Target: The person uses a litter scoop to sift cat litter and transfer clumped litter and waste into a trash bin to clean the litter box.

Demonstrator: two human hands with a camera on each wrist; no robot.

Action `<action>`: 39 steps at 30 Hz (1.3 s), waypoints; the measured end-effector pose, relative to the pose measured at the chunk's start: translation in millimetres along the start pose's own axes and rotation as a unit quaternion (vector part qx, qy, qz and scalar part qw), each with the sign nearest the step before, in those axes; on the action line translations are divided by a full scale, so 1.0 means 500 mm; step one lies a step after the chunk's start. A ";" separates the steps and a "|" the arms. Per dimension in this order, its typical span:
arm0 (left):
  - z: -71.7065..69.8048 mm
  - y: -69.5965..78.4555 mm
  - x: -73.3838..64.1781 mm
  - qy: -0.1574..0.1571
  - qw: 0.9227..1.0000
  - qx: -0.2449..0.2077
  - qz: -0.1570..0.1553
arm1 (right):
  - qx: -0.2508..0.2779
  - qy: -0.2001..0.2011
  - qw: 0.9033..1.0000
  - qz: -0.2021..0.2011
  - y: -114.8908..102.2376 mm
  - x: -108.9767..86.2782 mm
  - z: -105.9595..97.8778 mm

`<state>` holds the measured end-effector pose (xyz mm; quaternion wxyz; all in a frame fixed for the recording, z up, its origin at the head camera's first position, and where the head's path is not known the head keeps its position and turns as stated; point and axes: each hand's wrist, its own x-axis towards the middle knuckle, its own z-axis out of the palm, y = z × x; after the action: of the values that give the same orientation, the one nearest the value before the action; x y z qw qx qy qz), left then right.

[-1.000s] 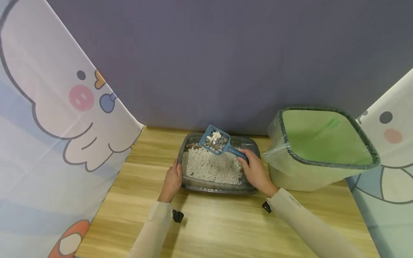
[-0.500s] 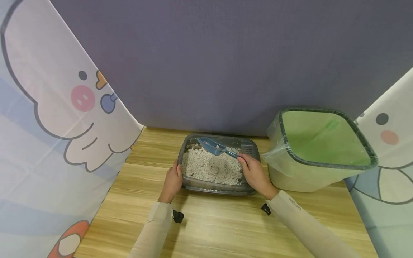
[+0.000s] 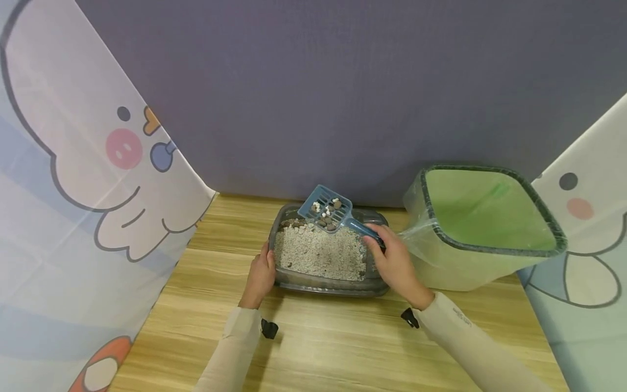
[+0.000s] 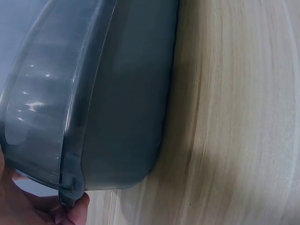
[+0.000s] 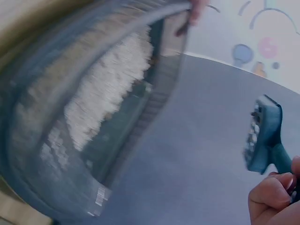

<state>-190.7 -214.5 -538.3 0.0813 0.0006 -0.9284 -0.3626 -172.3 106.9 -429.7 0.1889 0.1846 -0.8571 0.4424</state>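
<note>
A dark grey litter tray [image 3: 333, 287] holds pale granular litter [image 3: 320, 256] with a few brown lumps along its edge. My left hand [image 3: 261, 276] grips the tray's left rim; in the left wrist view its fingertips [image 4: 78, 209] curl under the rim's corner. My right hand [image 3: 395, 265] holds a blue slotted litter scoop [image 3: 344, 203] by its handle. The scoop is raised above the tray's back edge, its blade pointing left. Brown lumps [image 3: 330, 223] and white crumbs lie on the blade. In the right wrist view the tray is blurred and the scoop appears side-on.
A bin [image 3: 455, 269] lined with a clear bag and ringed by a dark rim stands close to the tray's right, green inside. Behind the wooden table [image 3: 313, 343] rises a grey panel [image 3: 318, 98]. Printed cartoon cloths [image 3: 73, 163] hang at both sides.
The scoop dips and tilts edge-on, then comes up level again, with fewer white crumbs on it. My right hand shifts slightly right. My left hand stays on the rim.
</note>
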 end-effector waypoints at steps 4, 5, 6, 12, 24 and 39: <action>-0.001 0.002 0.000 -0.004 1.000 0.000 -0.004 | -0.002 0.023 1.000 -0.004 -0.027 0.006 -0.038; -0.002 0.003 0.000 -0.007 1.000 -0.002 -0.006 | -0.005 0.028 1.000 -0.006 -0.033 0.008 -0.049; -0.003 0.004 -0.001 -0.010 1.000 -0.003 -0.008 | -0.007 0.032 0.999 -0.006 -0.038 0.009 -0.062; -0.007 0.004 -0.001 -0.026 0.999 -0.009 -0.016 | -0.059 0.086 0.994 -0.020 -0.057 0.015 -0.157; -0.003 0.000 0.000 -0.015 1.000 -0.008 -0.001 | -0.149 0.271 0.946 0.097 0.017 -0.031 -0.317; -0.003 0.002 0.002 -0.014 1.000 -0.009 0.000 | -0.166 0.378 0.911 0.020 0.089 -0.067 -0.353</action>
<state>-191.5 -214.9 -536.7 0.0688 -0.0054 -0.9262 -0.3706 -136.8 282.2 -381.6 0.5179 -0.0479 -0.7859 0.3345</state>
